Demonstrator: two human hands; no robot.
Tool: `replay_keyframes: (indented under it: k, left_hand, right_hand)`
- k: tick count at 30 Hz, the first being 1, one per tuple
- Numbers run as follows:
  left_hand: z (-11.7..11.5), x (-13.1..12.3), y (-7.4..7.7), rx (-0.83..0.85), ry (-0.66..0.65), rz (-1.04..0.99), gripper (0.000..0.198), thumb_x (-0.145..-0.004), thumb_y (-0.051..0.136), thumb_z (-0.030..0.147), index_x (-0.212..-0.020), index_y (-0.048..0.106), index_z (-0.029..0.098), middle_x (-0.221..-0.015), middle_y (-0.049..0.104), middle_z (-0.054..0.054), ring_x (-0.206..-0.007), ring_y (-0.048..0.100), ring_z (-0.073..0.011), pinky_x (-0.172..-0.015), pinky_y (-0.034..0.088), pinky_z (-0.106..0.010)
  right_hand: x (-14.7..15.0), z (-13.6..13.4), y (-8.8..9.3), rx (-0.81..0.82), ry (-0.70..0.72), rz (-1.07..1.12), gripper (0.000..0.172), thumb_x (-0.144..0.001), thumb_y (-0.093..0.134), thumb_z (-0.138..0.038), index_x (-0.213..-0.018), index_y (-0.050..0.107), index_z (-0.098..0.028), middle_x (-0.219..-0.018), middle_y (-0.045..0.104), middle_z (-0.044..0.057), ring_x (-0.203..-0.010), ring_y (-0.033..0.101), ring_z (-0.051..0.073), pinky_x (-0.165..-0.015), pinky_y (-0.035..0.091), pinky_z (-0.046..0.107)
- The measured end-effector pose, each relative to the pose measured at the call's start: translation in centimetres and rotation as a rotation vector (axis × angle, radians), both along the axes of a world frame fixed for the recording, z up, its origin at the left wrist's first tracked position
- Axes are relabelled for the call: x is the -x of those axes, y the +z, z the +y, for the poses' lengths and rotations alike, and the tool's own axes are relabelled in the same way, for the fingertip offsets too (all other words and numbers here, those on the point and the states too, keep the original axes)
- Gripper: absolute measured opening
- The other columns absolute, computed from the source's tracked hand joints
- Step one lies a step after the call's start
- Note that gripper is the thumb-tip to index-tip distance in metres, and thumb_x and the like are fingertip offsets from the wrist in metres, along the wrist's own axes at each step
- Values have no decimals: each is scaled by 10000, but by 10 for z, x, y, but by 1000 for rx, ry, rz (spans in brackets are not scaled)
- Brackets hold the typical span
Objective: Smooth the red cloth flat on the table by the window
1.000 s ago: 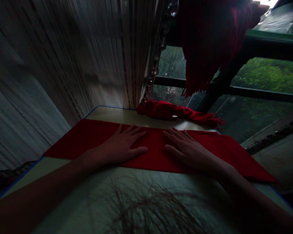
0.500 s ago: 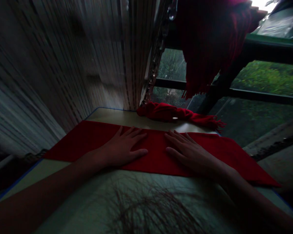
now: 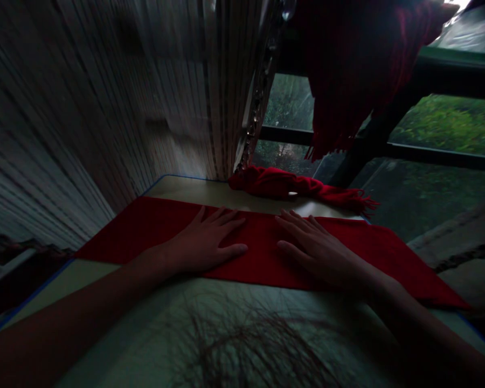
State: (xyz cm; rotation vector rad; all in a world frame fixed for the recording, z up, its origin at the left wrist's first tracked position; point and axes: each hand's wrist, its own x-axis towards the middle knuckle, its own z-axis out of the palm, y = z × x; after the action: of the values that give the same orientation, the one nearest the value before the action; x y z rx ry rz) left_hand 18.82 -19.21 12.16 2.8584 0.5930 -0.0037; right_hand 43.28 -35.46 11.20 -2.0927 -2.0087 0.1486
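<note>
A long red cloth lies flat across the pale table, stretching from the left edge to past the right edge. My left hand rests palm down on it, left of the middle, fingers spread. To the right, my right hand also lies flat on the cloth with its fingers stretched out. A gap of bare red fabric separates the two thumbs. Neither hand grips anything. Behind the cloth, a bunched red scarf with a fringed end lies along the table's far edge.
Striped curtains hang at the left and far side of the table. Beyond the far right edge, a dark window frame looks out on greenery. More red fringed fabric hangs there. Loose hair blurs the bottom of the view.
The view has shifted slightly, so the scene sits a little further right and higher. Both hands keep their places flat on the red cloth.
</note>
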Motion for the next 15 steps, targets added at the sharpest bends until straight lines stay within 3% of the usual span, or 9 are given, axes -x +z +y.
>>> replay_keyframes:
  k: [10, 15]
  left_hand:
    - [1, 2, -2, -15, -15, -25, 805, -1005, 316, 780, -1651, 261, 302, -1730, 177, -34, -1606, 108, -314, -1270, -9, -612]
    - [-1, 2, -1, -15, -4, -3, 801, -1008, 315, 777, -1649, 262, 300, -1729, 176, -23, -1610, 89, -294, -1273, -10, -608]
  right_hand:
    - [5, -1, 0, -45, 26, -27, 746, -1031, 330, -696, -1618, 382, -239, -1719, 251, 88, -1591, 153, 310, -1280, 148, 599]
    - [8, 0, 3, 50, 35, -26, 789, -1034, 288, -707, -1621, 369, -187, -1712, 253, 121, -1590, 153, 307, -1276, 176, 588]
